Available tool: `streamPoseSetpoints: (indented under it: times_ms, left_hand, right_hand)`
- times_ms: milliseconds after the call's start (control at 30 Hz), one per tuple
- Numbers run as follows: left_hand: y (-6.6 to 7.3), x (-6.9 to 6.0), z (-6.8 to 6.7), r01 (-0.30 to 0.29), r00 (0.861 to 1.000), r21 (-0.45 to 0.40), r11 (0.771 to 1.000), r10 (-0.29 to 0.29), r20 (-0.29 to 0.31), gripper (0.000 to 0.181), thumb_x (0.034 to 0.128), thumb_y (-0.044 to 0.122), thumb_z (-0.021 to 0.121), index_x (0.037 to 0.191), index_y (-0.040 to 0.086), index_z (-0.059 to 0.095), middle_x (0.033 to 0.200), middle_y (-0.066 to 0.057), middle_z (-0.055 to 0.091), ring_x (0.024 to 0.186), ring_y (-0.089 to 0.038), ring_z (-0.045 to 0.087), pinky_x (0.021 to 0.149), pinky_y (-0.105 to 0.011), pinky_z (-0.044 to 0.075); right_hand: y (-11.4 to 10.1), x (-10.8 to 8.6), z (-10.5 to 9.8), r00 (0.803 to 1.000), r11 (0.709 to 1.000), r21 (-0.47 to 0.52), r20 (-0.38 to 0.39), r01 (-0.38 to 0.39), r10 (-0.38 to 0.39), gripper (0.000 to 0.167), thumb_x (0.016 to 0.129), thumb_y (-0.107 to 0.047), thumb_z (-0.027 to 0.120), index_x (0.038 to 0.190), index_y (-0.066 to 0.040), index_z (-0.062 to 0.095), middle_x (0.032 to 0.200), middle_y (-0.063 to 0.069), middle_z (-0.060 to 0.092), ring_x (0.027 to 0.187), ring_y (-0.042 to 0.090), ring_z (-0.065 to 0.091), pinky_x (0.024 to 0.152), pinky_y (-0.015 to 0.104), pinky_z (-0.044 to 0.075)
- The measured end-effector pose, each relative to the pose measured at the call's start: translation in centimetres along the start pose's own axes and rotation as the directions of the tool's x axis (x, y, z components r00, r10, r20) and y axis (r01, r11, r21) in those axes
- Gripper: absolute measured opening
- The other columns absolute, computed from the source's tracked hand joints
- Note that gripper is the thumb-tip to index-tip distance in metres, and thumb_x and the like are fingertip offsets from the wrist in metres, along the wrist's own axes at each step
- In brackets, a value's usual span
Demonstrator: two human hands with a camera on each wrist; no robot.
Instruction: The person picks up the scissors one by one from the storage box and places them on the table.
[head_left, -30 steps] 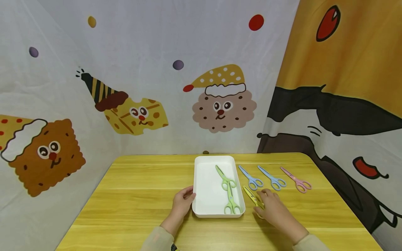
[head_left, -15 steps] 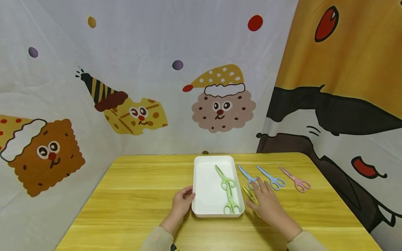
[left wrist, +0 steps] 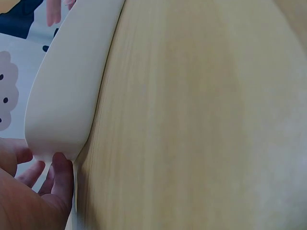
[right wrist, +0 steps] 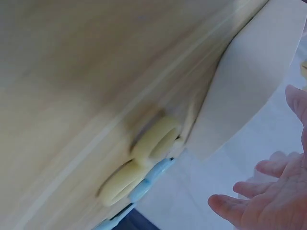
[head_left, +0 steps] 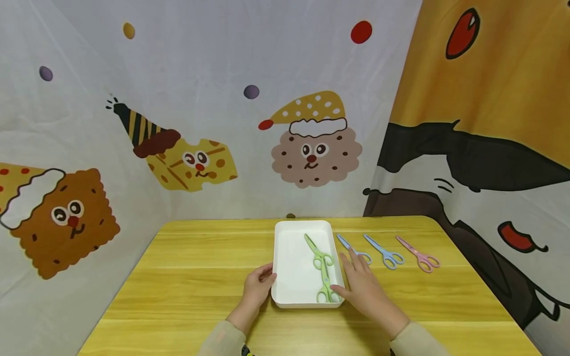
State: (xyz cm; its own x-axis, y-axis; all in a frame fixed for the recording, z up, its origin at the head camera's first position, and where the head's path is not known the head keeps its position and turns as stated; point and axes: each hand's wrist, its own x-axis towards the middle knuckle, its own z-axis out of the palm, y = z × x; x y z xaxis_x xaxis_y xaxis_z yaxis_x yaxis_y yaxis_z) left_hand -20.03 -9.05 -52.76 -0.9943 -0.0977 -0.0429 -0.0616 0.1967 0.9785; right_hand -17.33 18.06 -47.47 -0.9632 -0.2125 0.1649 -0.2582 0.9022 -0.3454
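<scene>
At the left wall of a white tray (head_left: pixel 291 269), my left hand (head_left: pixel 257 288) holds the edge between thumb and fingers; the left wrist view shows its fingertips on the tray (left wrist: pixel 64 96). Two pairs of green scissors, a far one (head_left: pixel 319 253) and a near one (head_left: pixel 326 282), lie inside. My right hand (head_left: pixel 368 292), fingers spread, hovers by the tray's right wall, its thumb over the near green pair. Yellow scissors (right wrist: pixel 117 184) lie on the table below it, seen only in the right wrist view. Nothing is in this hand. Its fingertips partly cover blue scissors (head_left: pixel 344 241).
Farther right on the wooden table (head_left: pixel 200 262) lie a second pair of blue scissors (head_left: pixel 388 257) and a pair of pink scissors (head_left: pixel 420 255). A cloth with cartoon prints (head_left: pixel 317 158) hangs behind the table's far edge.
My right hand has come off the yellow scissors and moved left to the tray, its fingers spreading. My left hand and the tray stay in place.
</scene>
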Motion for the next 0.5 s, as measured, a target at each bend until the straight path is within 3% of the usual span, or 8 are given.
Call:
streamPoseSetpoints:
  times_ms: [233,500]
  left_hand:
    - [0.1,0.0,0.0,-0.002,1.000,0.006,1.000,0.002,0.001,0.033,0.0893,0.005,0.062,0.121,-0.005,0.060,0.114,-0.021,0.064,0.105,-0.030,0.061,0.088,-0.033,0.055]
    - [0.2,0.0,-0.1,-0.006,1.000,0.011,1.000,0.006,0.009,0.034,0.0894,0.005,0.062,0.121,-0.006,0.059,0.114,-0.022,0.063,0.106,-0.031,0.061,0.088,-0.034,0.055]
  right_hand:
    - [-2.2,0.8,0.4,1.000,0.999,0.044,0.013,-0.023,0.022,0.088,0.078,-0.041,0.075,0.146,-0.004,0.033,0.152,0.024,0.023,0.134,0.048,0.029,0.104,0.064,0.032]
    - [-4.7,1.5,1.0,0.999,0.998,0.041,0.011,-0.046,0.046,0.084,0.074,-0.036,0.080,0.136,0.006,0.042,0.129,0.025,0.048,0.115,0.041,0.051,0.094,0.052,0.048]
